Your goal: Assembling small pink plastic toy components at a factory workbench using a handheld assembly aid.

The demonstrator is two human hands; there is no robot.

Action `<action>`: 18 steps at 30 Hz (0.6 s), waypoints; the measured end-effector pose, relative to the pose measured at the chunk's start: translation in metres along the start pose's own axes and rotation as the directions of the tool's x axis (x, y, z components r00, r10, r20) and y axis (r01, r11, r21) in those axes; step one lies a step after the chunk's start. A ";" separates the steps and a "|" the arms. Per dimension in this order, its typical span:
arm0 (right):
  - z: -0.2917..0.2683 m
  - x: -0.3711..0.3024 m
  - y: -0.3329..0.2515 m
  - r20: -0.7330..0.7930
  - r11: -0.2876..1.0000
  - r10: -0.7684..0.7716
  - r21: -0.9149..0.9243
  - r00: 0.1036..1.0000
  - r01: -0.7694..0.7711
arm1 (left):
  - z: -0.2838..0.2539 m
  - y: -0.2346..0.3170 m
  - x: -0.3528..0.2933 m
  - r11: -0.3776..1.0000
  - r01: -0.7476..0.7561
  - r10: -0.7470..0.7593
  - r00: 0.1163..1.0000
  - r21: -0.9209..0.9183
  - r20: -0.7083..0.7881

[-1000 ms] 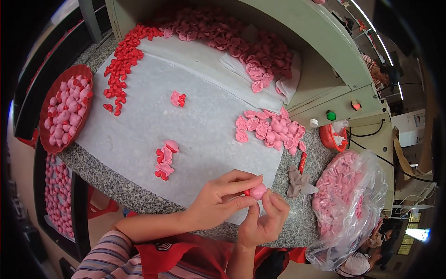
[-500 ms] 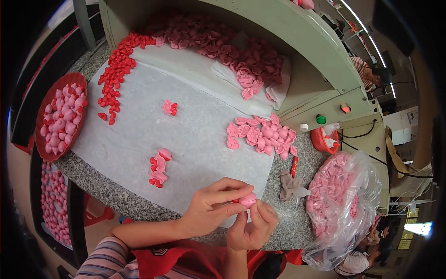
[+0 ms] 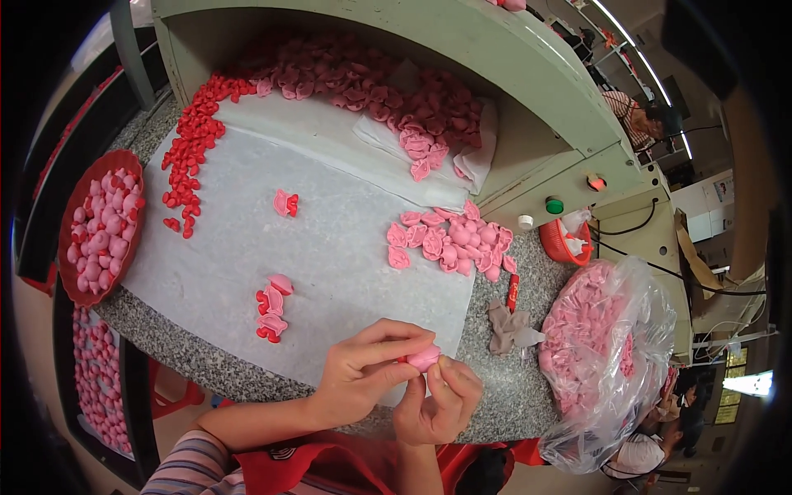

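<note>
Broad sheet (image 3: 355, 272); L fingers (image 3: 398, 345), R fingers (image 3: 459, 386) pinch pink pc (image 3: 423, 358) nr granite edge (image 3: 511, 429)

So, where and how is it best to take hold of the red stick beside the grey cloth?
Probably by its middle: pinch the red stick across its narrow width, coming from the right. It is long and slim; a pink piece lies close to its far end and the grey cloth lies at its near end, while bare speckled counter shows on its right.

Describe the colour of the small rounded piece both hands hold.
The piece is pink, with red at its left end, clearest in the head view.
</note>
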State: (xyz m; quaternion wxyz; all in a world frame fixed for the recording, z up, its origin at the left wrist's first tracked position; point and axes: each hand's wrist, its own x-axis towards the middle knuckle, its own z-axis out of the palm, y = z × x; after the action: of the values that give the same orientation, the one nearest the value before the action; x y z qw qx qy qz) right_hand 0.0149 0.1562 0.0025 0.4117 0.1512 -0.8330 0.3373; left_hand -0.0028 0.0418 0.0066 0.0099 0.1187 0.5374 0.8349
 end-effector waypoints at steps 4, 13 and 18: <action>0.001 0.001 0.000 0.003 1.000 0.001 -0.005 1.000 -0.001 | -0.001 0.000 0.001 1.000 -0.010 0.009 1.000 0.008 0.013; -0.008 0.009 0.003 0.092 0.862 0.291 0.406 0.952 -0.303 | -0.002 -0.001 0.001 0.998 -0.019 0.018 1.000 -0.054 -0.007; -0.015 0.020 0.014 0.304 0.751 0.350 0.475 0.886 -0.460 | -0.001 -0.002 0.000 0.998 -0.015 0.017 1.000 -0.069 0.026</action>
State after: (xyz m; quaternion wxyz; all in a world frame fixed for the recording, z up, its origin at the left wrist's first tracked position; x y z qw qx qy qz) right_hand 0.0036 0.1771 0.0182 0.1856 0.1072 -0.7546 0.6202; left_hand -0.0037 0.0421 0.0041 0.0144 0.1339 0.5072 0.8512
